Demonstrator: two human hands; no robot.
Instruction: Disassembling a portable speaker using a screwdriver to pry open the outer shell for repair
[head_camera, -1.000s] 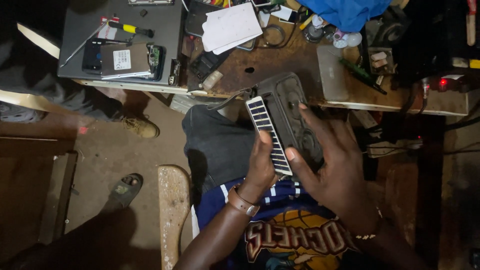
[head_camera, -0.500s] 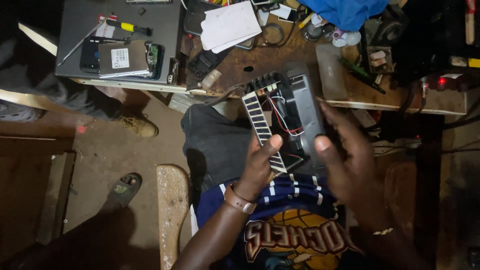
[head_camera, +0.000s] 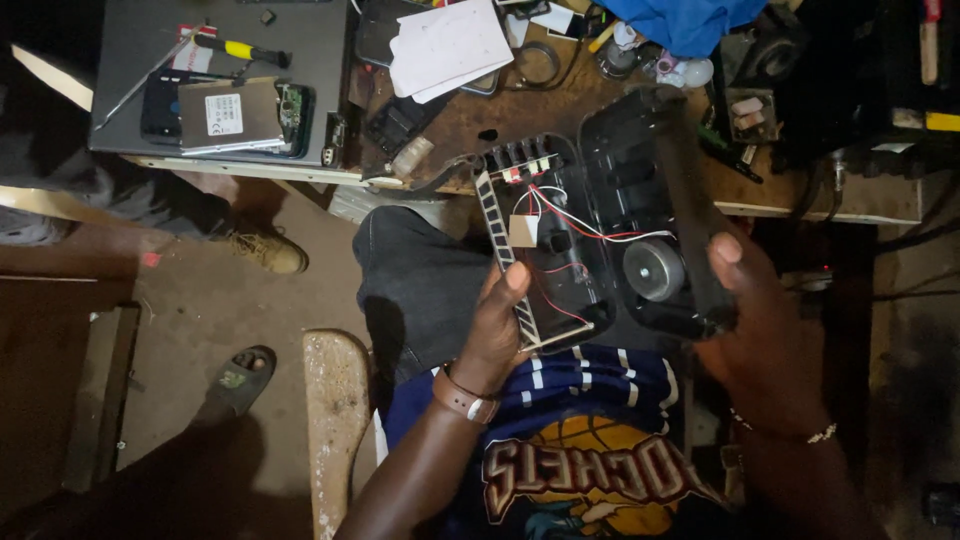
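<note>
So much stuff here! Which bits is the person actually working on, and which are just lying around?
In hand:
- opened black casing, front half in the left hand
- back half with round speaker, in the right hand
- red and white wires joining the halves

Lying about:
- yellow-handled screwdriver
- grey laptop
- white papers
- blue cloth
- sandal on the floor

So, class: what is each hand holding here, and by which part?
The left hand grips the opened casing's front half by its lower striped edge; the right hand holds the back half, with the round speaker, by its outer side.
</note>
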